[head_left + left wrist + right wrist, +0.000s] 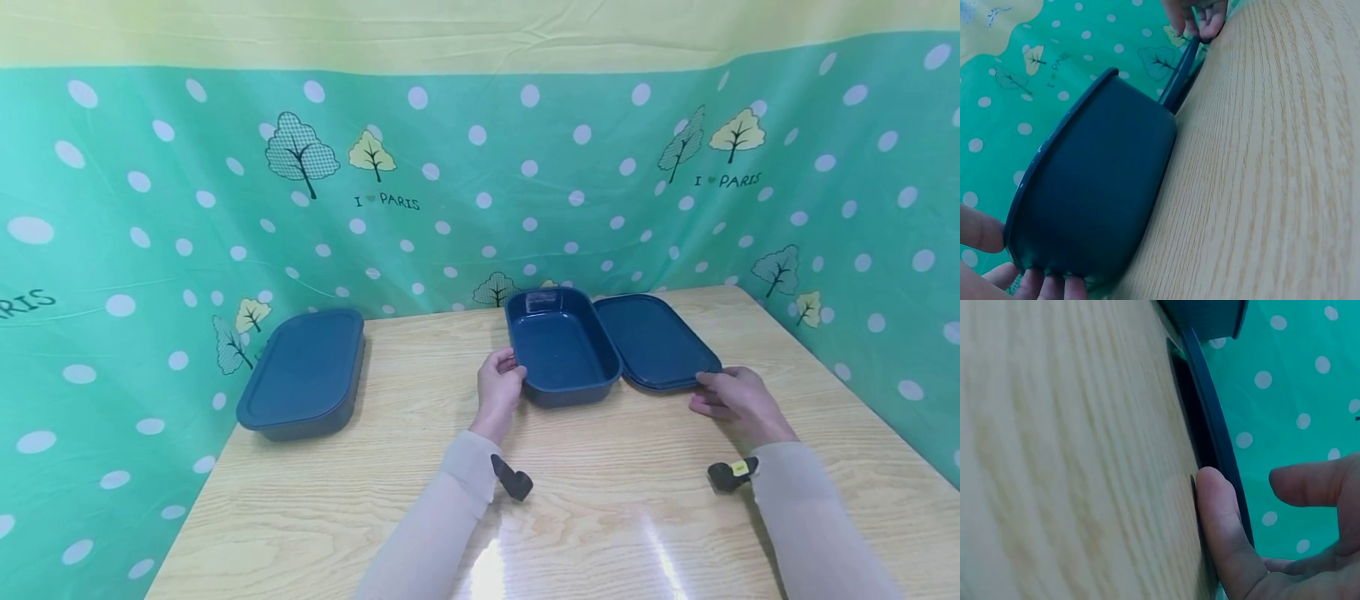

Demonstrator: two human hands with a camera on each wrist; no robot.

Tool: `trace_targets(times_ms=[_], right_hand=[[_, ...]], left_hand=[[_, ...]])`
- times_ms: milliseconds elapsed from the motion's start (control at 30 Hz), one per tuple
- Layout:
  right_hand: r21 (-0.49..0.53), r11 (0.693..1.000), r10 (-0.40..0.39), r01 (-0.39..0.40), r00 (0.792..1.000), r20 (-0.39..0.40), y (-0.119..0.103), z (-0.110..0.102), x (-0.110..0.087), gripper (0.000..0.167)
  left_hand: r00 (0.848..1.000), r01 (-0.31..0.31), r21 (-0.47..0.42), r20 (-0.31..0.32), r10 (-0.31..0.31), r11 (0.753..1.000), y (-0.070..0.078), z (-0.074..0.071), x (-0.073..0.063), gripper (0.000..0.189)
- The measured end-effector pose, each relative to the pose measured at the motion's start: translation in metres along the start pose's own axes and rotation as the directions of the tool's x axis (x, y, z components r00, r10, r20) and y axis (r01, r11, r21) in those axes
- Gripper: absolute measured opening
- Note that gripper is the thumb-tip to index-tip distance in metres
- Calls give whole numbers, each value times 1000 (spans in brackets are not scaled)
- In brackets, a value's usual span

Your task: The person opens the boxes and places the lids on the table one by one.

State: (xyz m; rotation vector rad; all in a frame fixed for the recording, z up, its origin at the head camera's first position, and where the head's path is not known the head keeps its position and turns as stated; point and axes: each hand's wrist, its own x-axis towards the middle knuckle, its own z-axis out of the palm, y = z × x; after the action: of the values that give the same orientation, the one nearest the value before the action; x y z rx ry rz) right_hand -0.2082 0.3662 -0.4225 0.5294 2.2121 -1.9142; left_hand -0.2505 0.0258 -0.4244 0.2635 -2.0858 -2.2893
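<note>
An open dark blue rectangular food container [566, 350] stands on the table. At its near left corner is my left hand [501, 387], holding it with the thumb at the rim and the fingers along the outer wall, as the left wrist view [1091, 181] of the container shows. Right beside the container lies its flat dark blue lid [656, 342]. My right hand [738, 400] is at the lid's near right corner. In the right wrist view, a fingertip [1213, 487] touches the lid's edge [1216, 419] from below, while the thumb stands apart above it.
Another dark blue container [303, 371] with its lid on stands at the left of the wood-grain table [420, 358]. A green dotted cloth [457, 192] with printed trees hangs behind and at both sides. Each wrist wears a black camera mount [512, 479].
</note>
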Motion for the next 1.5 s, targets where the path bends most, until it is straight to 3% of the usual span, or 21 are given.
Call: trace_targets(times_ms=[433, 900, 1267, 1500], right_hand=[[-76, 997, 28, -25, 999, 29, 2, -6, -2, 73], [-77, 997, 16, -14, 1000, 19, 2, -5, -3, 72], [-103, 994, -51, 46, 997, -52, 1, -5, -6, 81], [-223, 971, -117, 89, 986, -116, -4, -1, -8, 77]], left_hand=[[1000, -4, 18, -1, 4, 1000, 0, 0, 0, 43], [1000, -2, 29, -8, 2, 1000, 1, 0, 0, 42], [1000, 0, 9, -1, 0, 1000, 1, -1, 2, 41], [1000, 17, -8, 1, -17, 1000, 5, -5, 3, 42]])
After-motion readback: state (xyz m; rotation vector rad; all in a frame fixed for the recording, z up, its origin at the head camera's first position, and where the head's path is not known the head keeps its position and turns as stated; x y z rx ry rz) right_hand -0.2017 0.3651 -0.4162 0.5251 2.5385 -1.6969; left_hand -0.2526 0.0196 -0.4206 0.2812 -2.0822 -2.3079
